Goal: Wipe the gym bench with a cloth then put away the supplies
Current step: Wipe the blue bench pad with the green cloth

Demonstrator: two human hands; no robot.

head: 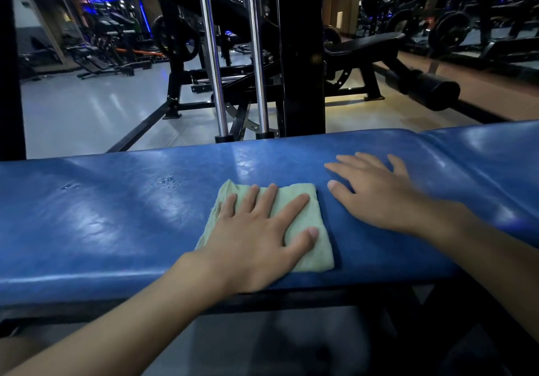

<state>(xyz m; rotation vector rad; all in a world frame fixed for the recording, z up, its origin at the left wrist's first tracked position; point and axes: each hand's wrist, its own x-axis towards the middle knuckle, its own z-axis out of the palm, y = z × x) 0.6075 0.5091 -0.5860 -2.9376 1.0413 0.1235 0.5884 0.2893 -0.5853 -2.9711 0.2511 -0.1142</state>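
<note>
Bench (pixel 102 229): blue padded, droplets (pixel 167 180) seen left of centre.
Cloth (pixel 303 247): folded, green, laid flat mid-bench.
Left hand (pixel 256 238): fingers spread, pressed flat on cloth.
Right hand (pixel 376 194): fingers splayed, nothing held, rested on bare pad beside cloth.

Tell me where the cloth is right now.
In the head view, the folded green cloth lies flat on the blue bench, centre frame, pressed under the left hand, left of the right hand.
</note>
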